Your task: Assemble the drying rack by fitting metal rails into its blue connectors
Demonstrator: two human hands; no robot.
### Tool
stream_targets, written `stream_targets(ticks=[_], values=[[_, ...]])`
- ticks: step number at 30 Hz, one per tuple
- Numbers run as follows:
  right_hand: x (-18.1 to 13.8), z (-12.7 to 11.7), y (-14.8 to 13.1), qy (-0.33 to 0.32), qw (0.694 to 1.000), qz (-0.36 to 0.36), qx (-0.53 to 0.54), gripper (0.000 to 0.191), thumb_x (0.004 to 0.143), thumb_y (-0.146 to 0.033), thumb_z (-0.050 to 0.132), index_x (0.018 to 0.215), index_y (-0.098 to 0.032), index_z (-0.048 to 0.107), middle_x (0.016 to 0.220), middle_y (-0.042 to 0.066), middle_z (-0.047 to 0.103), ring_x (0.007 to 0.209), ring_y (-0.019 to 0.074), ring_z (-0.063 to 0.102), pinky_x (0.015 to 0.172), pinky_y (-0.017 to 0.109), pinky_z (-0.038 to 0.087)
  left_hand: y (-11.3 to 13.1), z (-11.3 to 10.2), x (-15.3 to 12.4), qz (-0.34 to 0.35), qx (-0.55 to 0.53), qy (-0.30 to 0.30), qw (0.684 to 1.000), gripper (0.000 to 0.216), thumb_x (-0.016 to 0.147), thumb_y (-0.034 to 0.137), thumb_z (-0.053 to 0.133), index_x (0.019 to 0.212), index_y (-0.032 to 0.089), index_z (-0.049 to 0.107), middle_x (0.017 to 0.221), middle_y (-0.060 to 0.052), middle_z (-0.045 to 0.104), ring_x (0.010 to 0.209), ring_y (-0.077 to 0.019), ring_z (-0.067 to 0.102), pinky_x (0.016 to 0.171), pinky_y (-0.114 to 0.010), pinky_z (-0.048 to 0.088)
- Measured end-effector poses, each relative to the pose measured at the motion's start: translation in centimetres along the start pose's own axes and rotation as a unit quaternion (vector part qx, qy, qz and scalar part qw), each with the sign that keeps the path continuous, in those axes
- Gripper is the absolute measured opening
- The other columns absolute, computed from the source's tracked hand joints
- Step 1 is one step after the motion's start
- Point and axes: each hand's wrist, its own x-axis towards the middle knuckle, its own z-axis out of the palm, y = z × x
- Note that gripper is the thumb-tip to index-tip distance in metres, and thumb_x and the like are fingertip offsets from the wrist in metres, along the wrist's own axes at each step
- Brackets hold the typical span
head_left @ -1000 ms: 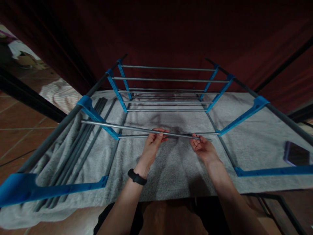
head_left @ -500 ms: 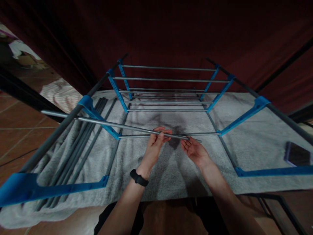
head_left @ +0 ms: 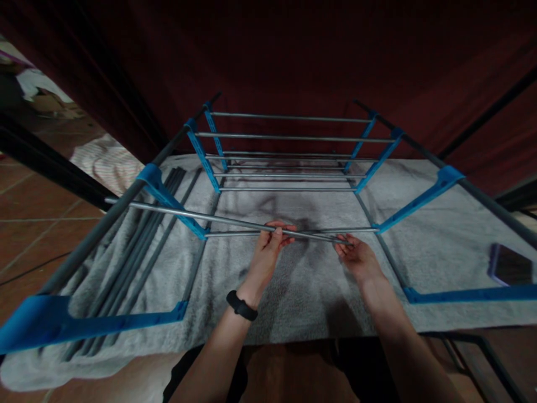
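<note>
A thin grey metal rod slants across the near part of a rack frame made of grey tubes and blue plastic brackets. My left hand is closed on the rod near its middle, a black band on the wrist. At the rod's right end, my right hand pinches it between thumb and fingers. The rod's left end passes under the left side tube and sticks out a little beyond it. Behind my hands, a fitted crossbar joins the lower ends of two blue brackets.
Several loose grey tubes lie on the left of a grey towel. A phone rests at the right, near a blue bracket. Dark red curtain hangs behind the rack. A striped cloth lies at the left.
The rod has shifted to the right, so less of it sticks out past the left tube. My right hand has moved right, to the rod's end; my left hand stays almost in place.
</note>
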Motion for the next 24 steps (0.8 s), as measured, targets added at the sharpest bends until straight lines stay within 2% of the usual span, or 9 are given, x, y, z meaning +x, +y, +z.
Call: stream_targets(ticks=[3,6,9,12,14,19,24], values=[[0.2,-0.4,-0.2,0.019,0.998,-0.055,-0.031,0.021,0.085,-0.003,0.052,0.083,-0.019,0.064,0.068,-0.003,0.068,0.057,0.01,0.064,0.054,0.019,0.056,0.0,0.3,-0.2,0.003,0.005,-0.023,1.0,0.026,0.091,0.043,0.068,0.108,0.024,0.06,0.109,-0.007,0.075,0.101,-0.0204,0.07,0.095,-0.04,0.054],[0.5,-0.9,-0.2,-0.002,0.978,-0.15,-0.145,0.015,0.081,-0.007,0.058,0.081,-0.018,0.069,0.073,-0.003,0.07,0.065,0.0085,0.063,0.056,0.015,0.049,0.3,0.3,-0.3,0.018,0.018,-0.043,0.999,0.026,0.092,0.042,0.067,0.108,0.024,0.061,0.109,-0.007,0.074,0.103,-0.0212,0.069,0.095,-0.04,0.054],[1.0,-1.4,-0.1,-0.05,0.918,-0.212,-0.33,0.009,0.08,-0.02,0.064,0.082,-0.02,0.072,0.081,0.001,0.073,0.081,0.0129,0.065,0.07,0.02,0.05,0.5,0.3,-0.2,0.03,0.029,-0.052,0.998,0.028,0.091,0.043,0.068,0.109,0.023,0.062,0.11,-0.007,0.074,0.105,-0.0215,0.069,0.096,-0.04,0.054],[1.3,-2.1,-0.2,-0.085,0.84,-0.242,-0.478,0.022,0.084,-0.039,0.059,0.086,-0.022,0.073,0.087,0.005,0.074,0.094,0.0216,0.066,0.088,0.033,0.05,0.7,0.2,-0.1,0.036,0.033,-0.05,0.998,0.028,0.092,0.043,0.068,0.109,0.022,0.061,0.108,-0.007,0.074,0.105,-0.0208,0.069,0.096,-0.04,0.054],[1.0,-2.7,-0.6,-0.117,0.801,-0.244,-0.534,0.032,0.086,-0.049,0.055,0.088,-0.023,0.072,0.091,0.006,0.074,0.098,0.0252,0.066,0.094,0.039,0.049,0.8,0.1,0.0,0.038,0.032,-0.048,0.998,0.027,0.093,0.042,0.066,0.109,0.021,0.06,0.107,-0.007,0.074,0.105,-0.0205,0.069,0.095,-0.039,0.054],[-0.2,-4.6,-2.7,-0.242,0.749,-0.198,-0.584,0.045,0.083,-0.064,0.058,0.093,-0.023,0.074,0.098,0.006,0.074,0.1,0.0266,0.067,0.096,0.041,0.05,0.8,0.0,-0.1,0.031,0.031,-0.055,0.998,0.027,0.094,0.044,0.065,0.108,0.021,0.061,0.104,-0.007,0.075,0.103,-0.0204,0.07,0.093,-0.038,0.054],[-0.5,-6.5,-4.4,-0.192,0.737,-0.182,-0.622,0.053,0.071,-0.06,0.074,0.109,-0.023,0.074,0.113,0.009,0.074,0.109,0.0303,0.067,0.1,0.042,0.05,-0.1,0.7,-0.8,0.017,0.047,-0.081,0.995,0.029,0.094,0.045,0.064,0.109,0.02,0.061,0.107,-0.008,0.075,0.101,-0.0202,0.07,0.094,-0.039,0.054]])
